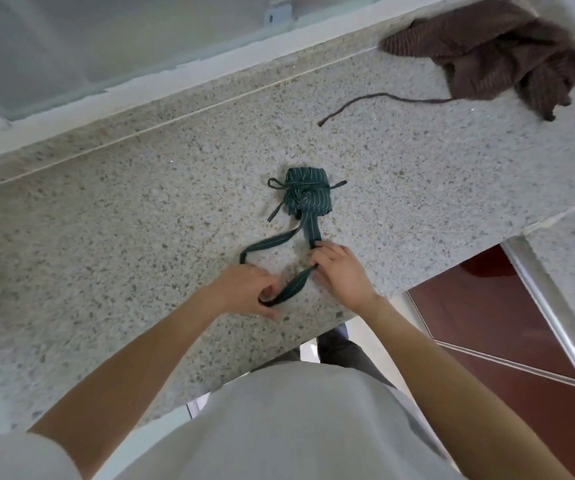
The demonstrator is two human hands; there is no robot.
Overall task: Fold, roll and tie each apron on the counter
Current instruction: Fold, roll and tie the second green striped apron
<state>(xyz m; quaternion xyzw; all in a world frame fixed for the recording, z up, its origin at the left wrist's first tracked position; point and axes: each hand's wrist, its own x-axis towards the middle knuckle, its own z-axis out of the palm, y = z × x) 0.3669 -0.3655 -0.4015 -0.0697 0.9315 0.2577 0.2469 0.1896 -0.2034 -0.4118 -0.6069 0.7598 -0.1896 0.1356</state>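
Pinching the dark green striped neck strap point(272, 242) with both the left hand point(244, 292) and right hand point(339, 268), the person tidies the tied green apron bundle point(308, 195) mid-counter; next probably the crumpled brown apron point(493, 53).

Bright even daylight, soft shadows, wide-angle edge distortion.

Rolled apron point(308, 194): dark green, thin white stripes. Second apron point(493, 60): brown, pale stripes. Table point(140, 209): grey-beige speckled.
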